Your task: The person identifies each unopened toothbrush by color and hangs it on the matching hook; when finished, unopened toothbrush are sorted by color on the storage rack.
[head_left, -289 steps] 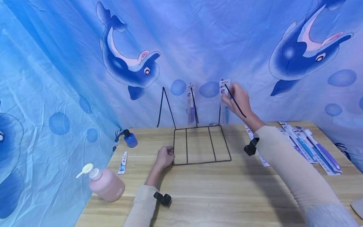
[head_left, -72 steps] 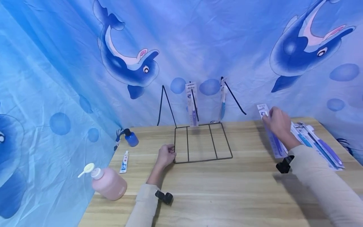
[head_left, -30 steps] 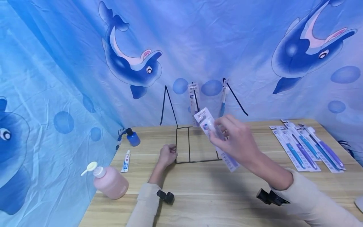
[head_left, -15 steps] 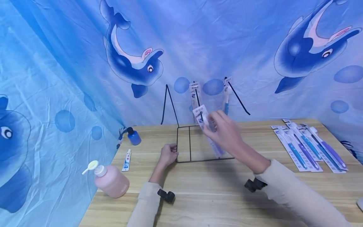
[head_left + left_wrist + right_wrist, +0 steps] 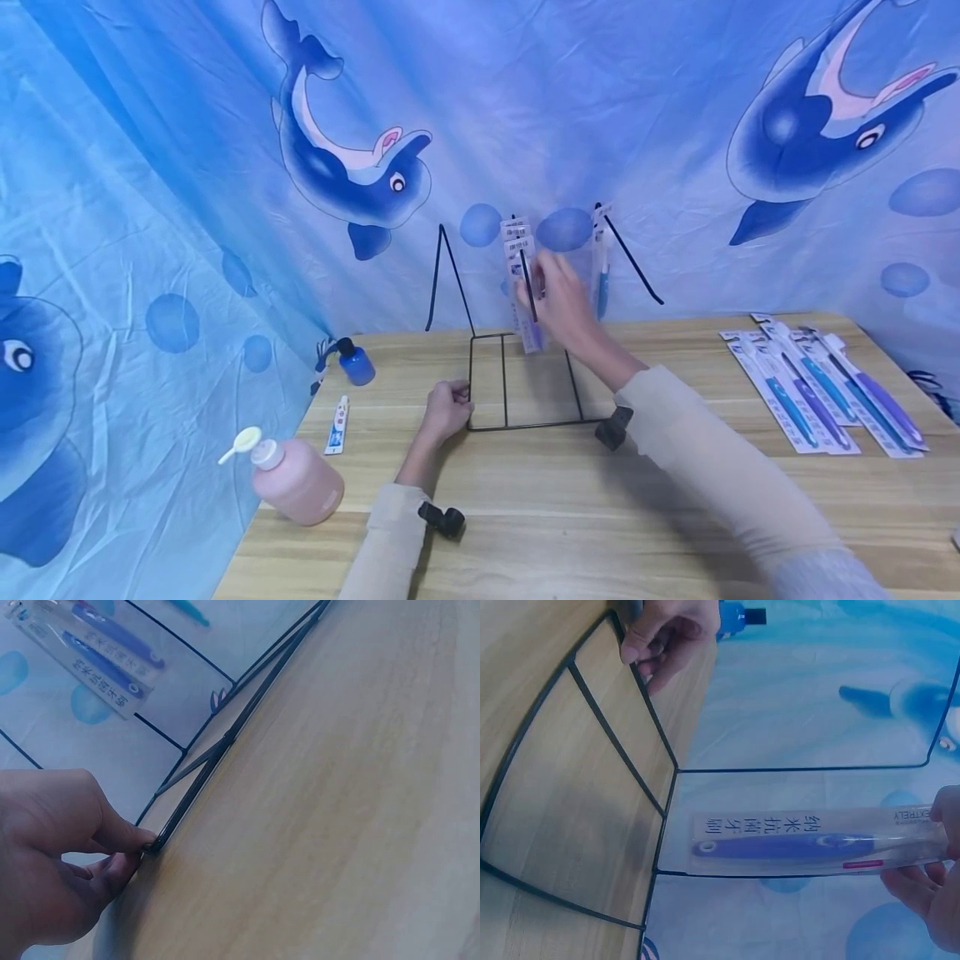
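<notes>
My left hand (image 5: 447, 410) pinches the left side of a black wire display rack (image 5: 540, 425); the left wrist view shows thumb and finger on its wire. At the rack's middle hook, my right hand (image 5: 558, 300) holds a packaged purple toothbrush (image 5: 532, 337) by its upper part. Its card top is on the hook wire, in front of other toothbrush packs hanging there. The right wrist view shows the pack's purple handle (image 5: 780, 846). On the right hook hangs a blue packaged toothbrush (image 5: 603, 283); the left hook (image 5: 435, 279) carries nothing.
Several packaged toothbrushes (image 5: 825, 387) lie fanned out at the table's right. Along the left stand a pink pump bottle (image 5: 298, 483) and a blue bottle (image 5: 356, 365), with a toothpaste tube (image 5: 337, 425) lying between them. A blue dolphin-print curtain (image 5: 637, 100) hangs behind the table.
My right hand took a purple toothbrush pack from the right-hand pile, carried it left and raised it onto the middle hook. My left hand has stayed on the rack.
</notes>
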`<state>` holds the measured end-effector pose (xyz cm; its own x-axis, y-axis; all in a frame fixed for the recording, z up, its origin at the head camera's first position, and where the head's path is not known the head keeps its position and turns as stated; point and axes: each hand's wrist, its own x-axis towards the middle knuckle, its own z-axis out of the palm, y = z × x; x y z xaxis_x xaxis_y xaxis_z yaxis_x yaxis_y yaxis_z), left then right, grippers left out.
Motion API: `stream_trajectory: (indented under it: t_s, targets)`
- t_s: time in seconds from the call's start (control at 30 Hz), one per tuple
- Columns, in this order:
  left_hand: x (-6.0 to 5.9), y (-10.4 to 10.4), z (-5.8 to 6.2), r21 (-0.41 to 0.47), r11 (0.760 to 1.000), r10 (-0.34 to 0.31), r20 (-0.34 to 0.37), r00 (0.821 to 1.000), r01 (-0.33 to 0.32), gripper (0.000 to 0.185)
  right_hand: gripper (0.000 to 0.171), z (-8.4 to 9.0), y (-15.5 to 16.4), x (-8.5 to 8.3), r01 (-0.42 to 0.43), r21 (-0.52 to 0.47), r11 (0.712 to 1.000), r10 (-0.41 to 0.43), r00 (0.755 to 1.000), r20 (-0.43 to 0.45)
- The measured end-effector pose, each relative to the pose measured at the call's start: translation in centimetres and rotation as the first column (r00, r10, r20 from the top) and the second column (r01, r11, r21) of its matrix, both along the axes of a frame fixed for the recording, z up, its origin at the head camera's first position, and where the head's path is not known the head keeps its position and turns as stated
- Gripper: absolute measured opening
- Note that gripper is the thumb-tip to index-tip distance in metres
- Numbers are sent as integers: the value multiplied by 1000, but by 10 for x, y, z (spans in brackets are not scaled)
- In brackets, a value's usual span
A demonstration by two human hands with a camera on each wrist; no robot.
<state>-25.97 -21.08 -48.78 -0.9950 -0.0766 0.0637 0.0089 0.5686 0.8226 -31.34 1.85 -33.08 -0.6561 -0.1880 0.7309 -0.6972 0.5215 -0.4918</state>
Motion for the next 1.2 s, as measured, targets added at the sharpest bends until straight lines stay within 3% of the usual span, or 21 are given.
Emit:
stream_trajectory:
  t_s: [0.3,0.5,0.63,0.77,0.9,1.07,1.2]
  targets:
    - [-2,4,1,-8,1000,-12,-20,1000,12,45,21,0,3,-5,10,-16,1000,-10,1000,-11]
    - [-2,4,1,-13,1000,-15,-13,1000,15,45,32,-7,17,-1,15,19,1000,-16,997,75]
    - [0,1,2,-12,1000,2,-4,1000,-2,45,34,-20,47,3,30,102,994,-44,988,148]
    - [1,-1,2,-2,1000,-4,-9,1000,4,46,36,-38,102,1,97,214,972,-139,971,194]
    - [0,-2,2,-3,1000,-5,-3,1000,5,47,40,-61,172,-10,192,344,919,-297,911,285]
    - [-1,-2,0,-5,1000,-5,-4,1000,5,47,51,-88,249,-20,292,486,824,-494,791,361]
    - [-1,0,-2,-3,1000,-14,-16,1000,14,47,50,-106,284,-22,329,553,766,-595,689,414]
